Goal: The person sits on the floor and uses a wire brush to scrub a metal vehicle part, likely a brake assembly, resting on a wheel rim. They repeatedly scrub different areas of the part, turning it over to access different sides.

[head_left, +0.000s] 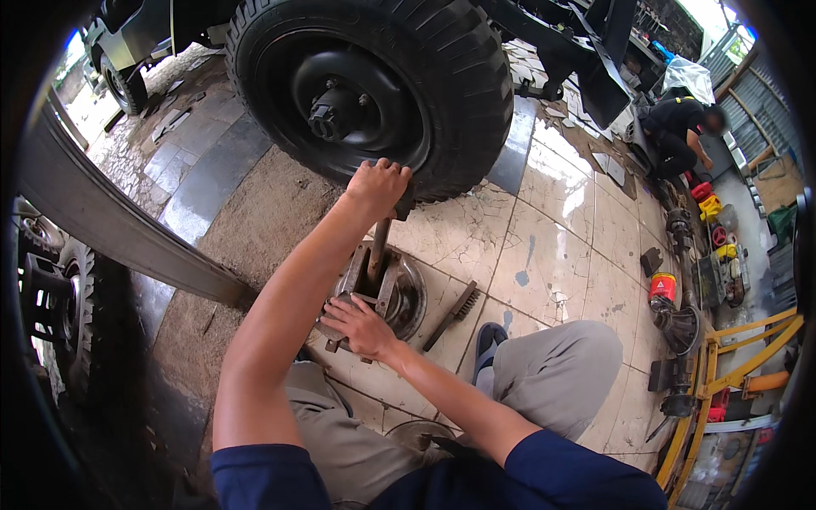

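Observation:
Closed fingers of my left hand (380, 185) wrap the dark top end of an upright metal rod (380, 248), just below the big tire. What kind of top it has is mostly hidden by the hand. The rod goes down into a worn metal bracket (389, 285), with a round shiny metal dish (413, 302) around or behind it on the floor. My right hand (364, 328) lies with fingers spread on a flat grey-brown metal piece (330, 323) at the bracket's near left side. A wire brush (452, 316) lies on the tiles to the right.
A black-rimmed wheel (374, 93) rises straight ahead. A grey metal post (136, 221) slants along the left. At right are a red can (662, 289), an axle (684, 246) and a yellow frame (705, 374). A co-worker (680, 127) crouches at the far right.

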`<action>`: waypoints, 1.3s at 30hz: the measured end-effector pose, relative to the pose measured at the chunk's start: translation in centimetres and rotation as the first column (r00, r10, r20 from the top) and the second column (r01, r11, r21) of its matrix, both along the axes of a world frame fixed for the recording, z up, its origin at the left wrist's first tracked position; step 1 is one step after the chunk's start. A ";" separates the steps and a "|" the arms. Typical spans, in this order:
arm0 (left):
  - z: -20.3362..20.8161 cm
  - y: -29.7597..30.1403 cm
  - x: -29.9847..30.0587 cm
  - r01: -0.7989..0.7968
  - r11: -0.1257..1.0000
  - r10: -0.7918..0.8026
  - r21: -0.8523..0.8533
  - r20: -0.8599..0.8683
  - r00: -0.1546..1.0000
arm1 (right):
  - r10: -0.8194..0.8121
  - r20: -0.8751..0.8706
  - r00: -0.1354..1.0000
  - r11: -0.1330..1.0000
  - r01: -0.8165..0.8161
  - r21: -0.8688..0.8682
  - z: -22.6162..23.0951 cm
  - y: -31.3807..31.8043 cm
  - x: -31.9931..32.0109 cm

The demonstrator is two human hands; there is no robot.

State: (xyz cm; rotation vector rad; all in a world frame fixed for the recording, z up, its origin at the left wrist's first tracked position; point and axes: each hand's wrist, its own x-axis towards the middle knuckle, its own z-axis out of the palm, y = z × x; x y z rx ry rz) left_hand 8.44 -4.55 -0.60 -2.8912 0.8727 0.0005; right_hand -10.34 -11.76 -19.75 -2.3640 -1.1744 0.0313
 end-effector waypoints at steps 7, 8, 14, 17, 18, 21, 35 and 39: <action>0.2 0.2 1.7 0.035 0.999 -0.034 0.016 -0.011 0.999 | 0.053 0.010 0.999 0.997 -0.054 0.063 -0.3 1.6 3.9; -0.4 0.6 1.6 0.037 0.999 -0.037 0.010 -0.009 0.999 | 0.057 -0.031 0.998 0.996 -0.055 0.067 0.1 2.0 3.7; -1.0 0.5 0.6 0.061 0.998 -0.062 0.022 0.045 0.997 | 0.054 -0.085 0.995 0.995 -0.046 0.090 0.0 1.8 4.3; -1.2 0.7 0.5 0.062 0.997 -0.067 0.040 0.125 0.990 | 0.045 -0.076 0.996 0.995 -0.037 0.094 -0.5 2.2 3.9; -1.1 0.7 0.3 0.056 0.997 -0.060 0.044 0.107 0.992 | 0.049 -0.090 0.995 0.996 -0.042 0.083 -0.6 2.2 4.0; -0.4 0.5 -0.4 0.036 0.998 -0.040 0.044 0.090 0.995 | 0.058 -0.089 0.994 0.995 -0.051 0.085 -0.1 2.0 4.0; -0.7 1.0 -4.2 0.018 1.000 -0.012 -0.023 0.238 0.971 | 0.026 -0.026 0.999 0.992 -0.023 0.125 -0.6 1.9 5.5; -0.7 1.4 -4.8 0.020 0.998 -0.006 -0.052 0.252 0.968 | 0.062 0.000 0.998 0.989 -0.062 0.132 -0.6 1.6 5.0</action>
